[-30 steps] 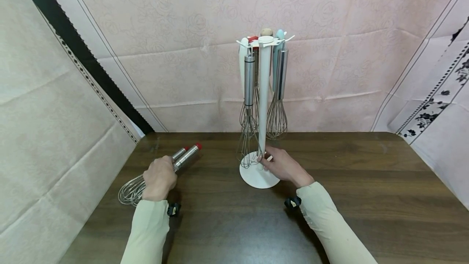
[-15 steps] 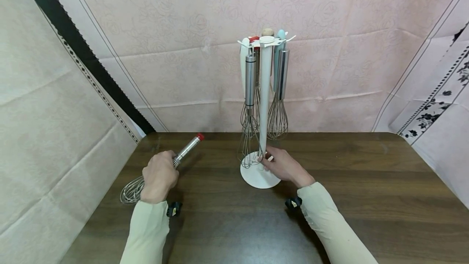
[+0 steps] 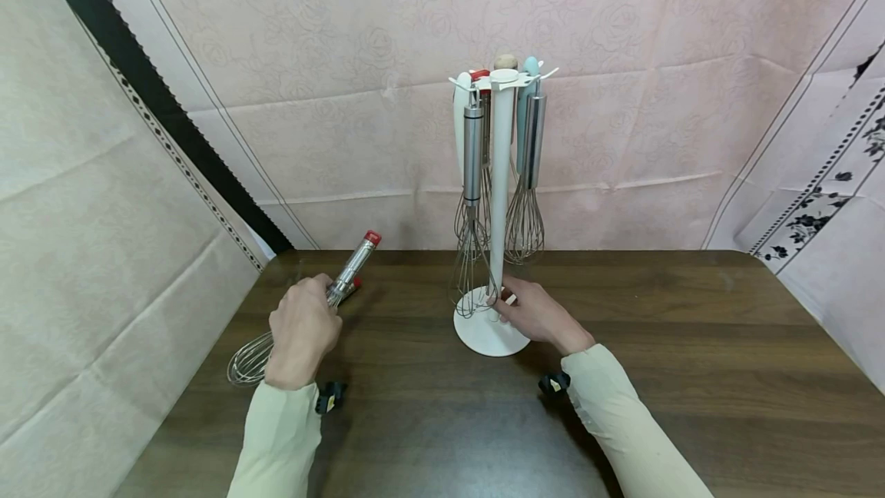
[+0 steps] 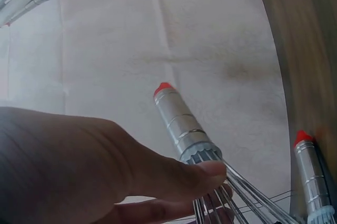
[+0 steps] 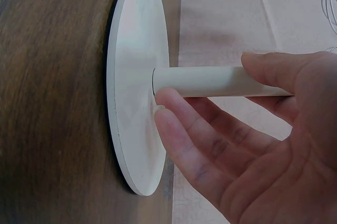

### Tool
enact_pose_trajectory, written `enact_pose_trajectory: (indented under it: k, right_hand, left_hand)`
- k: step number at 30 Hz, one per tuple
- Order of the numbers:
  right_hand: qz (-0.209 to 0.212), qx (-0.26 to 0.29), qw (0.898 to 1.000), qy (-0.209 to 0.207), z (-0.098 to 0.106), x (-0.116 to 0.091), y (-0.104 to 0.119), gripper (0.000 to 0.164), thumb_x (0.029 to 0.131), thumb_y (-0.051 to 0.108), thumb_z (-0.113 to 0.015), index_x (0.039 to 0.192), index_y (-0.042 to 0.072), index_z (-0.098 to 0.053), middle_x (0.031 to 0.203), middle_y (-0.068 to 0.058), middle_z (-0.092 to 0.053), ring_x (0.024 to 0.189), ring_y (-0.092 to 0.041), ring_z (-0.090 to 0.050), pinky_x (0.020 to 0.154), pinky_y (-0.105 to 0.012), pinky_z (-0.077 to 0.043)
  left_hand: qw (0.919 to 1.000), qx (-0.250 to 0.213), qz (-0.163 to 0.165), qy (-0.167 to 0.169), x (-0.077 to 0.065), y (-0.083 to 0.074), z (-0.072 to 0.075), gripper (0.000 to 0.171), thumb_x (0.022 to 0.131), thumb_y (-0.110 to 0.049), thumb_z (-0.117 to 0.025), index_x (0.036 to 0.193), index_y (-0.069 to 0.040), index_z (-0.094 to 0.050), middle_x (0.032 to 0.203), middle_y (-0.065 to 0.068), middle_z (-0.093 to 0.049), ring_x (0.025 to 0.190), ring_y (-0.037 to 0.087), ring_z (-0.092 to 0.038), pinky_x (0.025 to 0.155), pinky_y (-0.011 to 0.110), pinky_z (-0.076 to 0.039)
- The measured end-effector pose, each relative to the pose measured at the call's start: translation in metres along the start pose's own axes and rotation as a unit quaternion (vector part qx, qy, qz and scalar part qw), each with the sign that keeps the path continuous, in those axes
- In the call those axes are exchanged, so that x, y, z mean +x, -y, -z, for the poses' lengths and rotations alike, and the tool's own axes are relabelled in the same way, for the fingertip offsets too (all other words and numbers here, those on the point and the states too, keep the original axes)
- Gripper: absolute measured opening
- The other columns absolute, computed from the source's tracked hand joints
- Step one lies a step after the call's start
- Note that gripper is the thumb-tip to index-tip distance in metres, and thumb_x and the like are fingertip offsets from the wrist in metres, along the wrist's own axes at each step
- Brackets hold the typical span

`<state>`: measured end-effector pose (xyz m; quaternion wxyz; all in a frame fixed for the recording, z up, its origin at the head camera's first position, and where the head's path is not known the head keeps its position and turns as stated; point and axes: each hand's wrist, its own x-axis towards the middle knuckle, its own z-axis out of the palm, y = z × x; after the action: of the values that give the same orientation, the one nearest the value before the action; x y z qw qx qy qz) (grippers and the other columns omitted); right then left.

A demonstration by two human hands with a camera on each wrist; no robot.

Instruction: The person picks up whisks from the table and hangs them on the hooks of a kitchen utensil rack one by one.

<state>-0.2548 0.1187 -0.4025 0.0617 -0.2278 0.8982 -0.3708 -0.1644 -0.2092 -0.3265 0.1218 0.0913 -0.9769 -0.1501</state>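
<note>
My left hand (image 3: 303, 333) pinches a steel whisk (image 3: 358, 261) where its wires meet the handle. The red-tipped handle points up and away, tilted, as the left wrist view shows. A second whisk (image 4: 311, 174) with a red tip lies on the table just beyond; my hand hides much of it in the head view. My right hand (image 3: 541, 317) holds the white pole (image 5: 205, 80) of a utensil stand low down, thumb on one side and fingers on the other. The stand's round base (image 3: 489, 338) rests flat on the table.
Several whisks hang from the stand's top hooks, among them a steel-handled whisk (image 3: 473, 156) at the front left and another whisk (image 3: 531, 144) at the right. A pale pink cloth (image 3: 346, 137) hangs behind the table's far edge. The wooden table (image 3: 691, 360) extends to the right.
The whisk in my left hand has lifted at its handle end and now tilts more steeply, apart from the second whisk. My right hand and the stand have stayed put.
</note>
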Motion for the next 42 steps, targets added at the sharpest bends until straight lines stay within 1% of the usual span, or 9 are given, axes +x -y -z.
enact_pose_trajectory:
  k: [5, 10, 19, 26, 33, 39, 42]
  right_hand:
    - [-0.003, 0.001, 1.0, 0.0, 0.0, 0.0, 0.0, 0.022, 0.105, 0.025, -0.059, 0.122, 0.012, -0.062, 0.111, -0.012, -0.071, 0.086, -0.019, -0.074, 0.07, -0.034, -0.058]
    - [0.001, 0.004, 1.0, 0.001, 0.0, 0.001, -0.001, 0.022, 0.105, 0.025, -0.059, 0.122, 0.012, -0.062, 0.111, -0.012, -0.071, 0.087, -0.02, -0.074, 0.07, -0.035, -0.058]
    - [0.001, 0.007, 1.0, 0.003, 0.0, -0.001, 0.0, 0.021, 0.104, 0.025, -0.059, 0.122, 0.013, -0.061, 0.106, -0.009, -0.071, 0.088, -0.02, -0.073, 0.072, -0.034, -0.058]
    - [0.001, 0.003, 1.0, 0.002, 0.0, 0.0, -0.001, 0.022, 0.105, 0.025, -0.059, 0.123, 0.013, -0.061, 0.108, -0.01, -0.071, 0.086, -0.018, -0.073, 0.071, -0.035, -0.058]
    - [-0.004, 0.008, 1.0, 0.004, -0.001, 0.001, -0.002, 0.02, 0.105, 0.025, -0.059, 0.121, 0.013, -0.062, 0.107, -0.009, -0.071, 0.086, -0.018, -0.073, 0.071, -0.034, -0.058]
    - [-0.004, 0.008, 1.0, 0.004, -0.001, 0.0, -0.001, 0.021, 0.105, 0.025, -0.059, 0.121, 0.013, -0.062, 0.107, -0.01, -0.071, 0.086, -0.02, -0.074, 0.071, -0.035, -0.058]
    - [-0.005, 0.007, 1.0, 0.003, -0.001, 0.001, -0.001, 0.02, 0.104, 0.025, -0.059, 0.121, 0.013, -0.062, 0.108, -0.01, -0.071, 0.086, -0.019, -0.073, 0.07, -0.034, -0.058]
  left_hand:
    - [0.9995, -0.013, -0.006, -0.027, -0.003, -0.003, 0.002, 0.032, 0.087, 0.0, -0.065, 0.118, -0.001, -0.066, 0.1, 0.021, -0.069, 0.086, 0.043, -0.068, 0.062, 0.057, -0.052]
    - [0.999, -0.019, -0.013, -0.038, -0.005, -0.008, 0.004, 0.036, 0.087, -0.001, -0.068, 0.123, 0.0, -0.063, 0.106, 0.021, -0.069, 0.09, 0.043, -0.068, 0.066, 0.058, -0.054]
    - [0.9972, -0.042, -0.031, -0.054, -0.009, -0.016, 0.012, 0.035, 0.089, -0.001, -0.07, 0.123, 0.001, -0.062, 0.107, 0.02, -0.068, 0.088, 0.04, -0.068, 0.065, 0.056, -0.055]
    - [0.9938, -0.075, -0.036, -0.073, -0.014, -0.022, 0.017, 0.034, 0.089, -0.003, -0.071, 0.121, -0.002, -0.062, 0.107, 0.017, -0.068, 0.091, 0.038, -0.068, 0.07, 0.057, -0.053]
    - [0.9898, -0.1, -0.047, -0.089, -0.018, -0.028, 0.022, 0.032, 0.09, -0.005, -0.072, 0.12, -0.004, -0.062, 0.114, 0.016, -0.069, 0.098, 0.038, -0.069, 0.076, 0.058, -0.053]
    - [0.9875, -0.117, -0.051, -0.092, -0.02, -0.033, 0.023, 0.033, 0.09, -0.008, -0.074, 0.121, -0.004, -0.062, 0.114, 0.017, -0.069, 0.099, 0.037, -0.069, 0.08, 0.057, -0.054]
    - [0.9867, -0.128, -0.052, -0.087, -0.022, -0.037, 0.025, 0.036, 0.09, -0.009, -0.075, 0.123, -0.004, -0.061, 0.114, 0.018, -0.07, 0.101, 0.036, -0.068, 0.082, 0.056, -0.054]
